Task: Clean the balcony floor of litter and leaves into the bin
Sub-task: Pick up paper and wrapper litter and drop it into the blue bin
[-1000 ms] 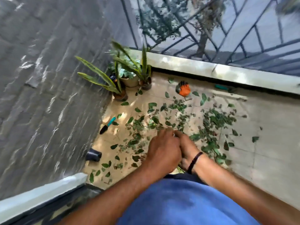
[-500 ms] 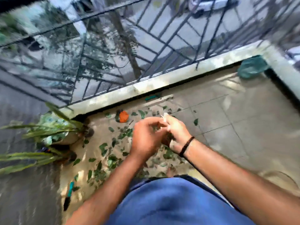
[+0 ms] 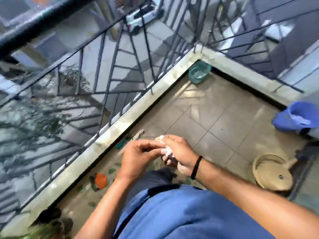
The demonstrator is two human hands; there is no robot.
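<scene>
Two hands together above tiled floor [image 3: 215, 118], in front of blue shirt. Right hand [image 3: 179, 152]: fingers curled round crumpled white litter [image 3: 166, 150]; black band at wrist. Left hand [image 3: 138, 157]: fingertips pinching same wad. No legible writing or brand marks. Green leaves [image 3: 113, 170] scattered on floor below hands, beside orange object [image 3: 101, 181]. Teal bin [image 3: 199, 73] in railing corner; blue bucket [image 3: 298, 118] at right; round tan basket [image 3: 272, 173] near right forearm.

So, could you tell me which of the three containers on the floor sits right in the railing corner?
The green tub, tucked into the far corner; the blue bucket and beige basket stand along the right side.
</scene>
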